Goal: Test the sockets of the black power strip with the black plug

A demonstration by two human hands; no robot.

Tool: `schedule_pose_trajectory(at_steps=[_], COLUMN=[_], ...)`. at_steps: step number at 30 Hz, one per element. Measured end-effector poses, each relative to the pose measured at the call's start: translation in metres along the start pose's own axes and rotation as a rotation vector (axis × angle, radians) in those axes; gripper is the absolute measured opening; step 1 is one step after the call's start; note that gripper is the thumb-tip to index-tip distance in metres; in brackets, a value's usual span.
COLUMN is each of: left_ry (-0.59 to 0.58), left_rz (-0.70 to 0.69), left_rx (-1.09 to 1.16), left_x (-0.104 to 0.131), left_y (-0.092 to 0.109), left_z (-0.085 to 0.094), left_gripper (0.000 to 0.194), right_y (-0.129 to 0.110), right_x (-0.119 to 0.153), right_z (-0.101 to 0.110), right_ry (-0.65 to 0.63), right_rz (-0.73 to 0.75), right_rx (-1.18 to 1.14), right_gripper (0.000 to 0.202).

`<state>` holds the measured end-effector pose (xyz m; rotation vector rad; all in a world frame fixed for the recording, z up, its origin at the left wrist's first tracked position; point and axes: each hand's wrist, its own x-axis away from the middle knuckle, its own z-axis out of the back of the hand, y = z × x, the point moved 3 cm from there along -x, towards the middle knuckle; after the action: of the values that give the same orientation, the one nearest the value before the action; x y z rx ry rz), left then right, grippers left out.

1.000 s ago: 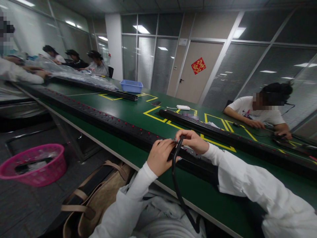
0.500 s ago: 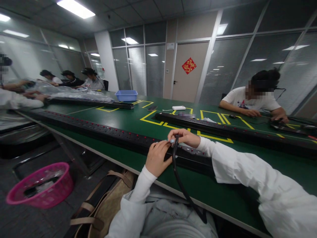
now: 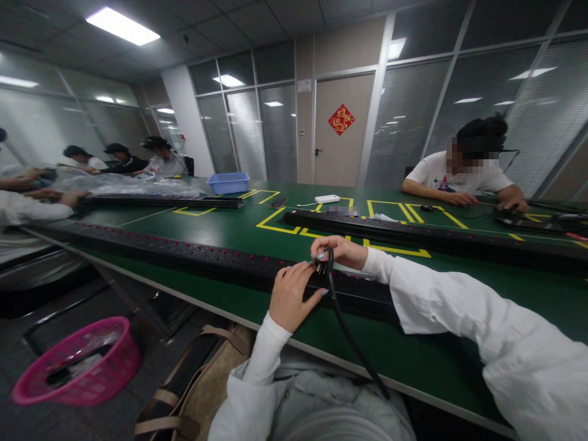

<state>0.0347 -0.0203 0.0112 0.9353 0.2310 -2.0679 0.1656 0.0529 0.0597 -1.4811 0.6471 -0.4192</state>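
A long black power strip (image 3: 220, 254) with a row of small red parts along its top lies on the green table in front of me. My left hand (image 3: 291, 295) grips it, fingers over the top and thumb along the near side. Just beside those fingertips, my right hand (image 3: 339, 250) pinches a black plug (image 3: 320, 267) with metal pins, close above the strip. From the plug a thick black cord (image 3: 343, 327) arches down over the table edge toward my lap. Whether the pins touch the sockets I cannot tell.
A second black strip (image 3: 358, 228) lies farther back, near a white box-shaped device (image 3: 327, 199). A blue bin (image 3: 228, 182) and plastic-wrapped strips (image 3: 138, 187) are at the back left. A pink basket (image 3: 80, 373) stands on the floor. Co-workers sit left and across.
The plug has tilted slightly, showing its pins more, and the cord's lower part has swung right. My left hand keeps its place on the strip. The view has shifted slightly.
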Motion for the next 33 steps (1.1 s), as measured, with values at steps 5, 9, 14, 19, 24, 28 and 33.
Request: schedule_pose_trajectory(at_steps=[5, 9, 14, 19, 24, 28, 33], left_ry=[0.006, 0.025, 0.029, 0.026, 0.019, 0.02, 0.023], left_rz=[-0.007, -0.018, -0.029, -0.024, -0.026, -0.023, -0.025], left_rx=[-0.006, -0.017, -0.018, -0.015, -0.015, -0.019, -0.032], left_x=[0.001, 0.001, 0.001, 0.001, 0.001, 0.002, 0.002], left_y=[-0.001, -0.002, -0.003, -0.003, -0.003, -0.003, -0.003], left_z=[-0.002, -0.002, -0.003, -0.003, -0.002, -0.002, -0.003], left_gripper=[0.043, 0.044, 0.044, 0.043, 0.043, 0.041, 0.042], right_y=[-0.003, -0.005, -0.005, -0.007, -0.008, -0.01, -0.012], right_x=[0.001, 0.002, 0.002, 0.002, 0.002, 0.003, 0.003], right_z=[-0.003, -0.004, -0.005, -0.006, -0.008, -0.01, -0.01], right_ry=[-0.021, -0.022, -0.048, -0.068, -0.077, -0.081, -0.111], right_rz=[-0.012, -0.013, -0.03, -0.023, -0.007, 0.005, -0.006], right_rx=[0.038, 0.064, 0.083, 0.097, 0.096, 0.112, 0.134], right_gripper=[0.016, 0.015, 0.017, 0.017, 0.015, 0.015, 0.014])
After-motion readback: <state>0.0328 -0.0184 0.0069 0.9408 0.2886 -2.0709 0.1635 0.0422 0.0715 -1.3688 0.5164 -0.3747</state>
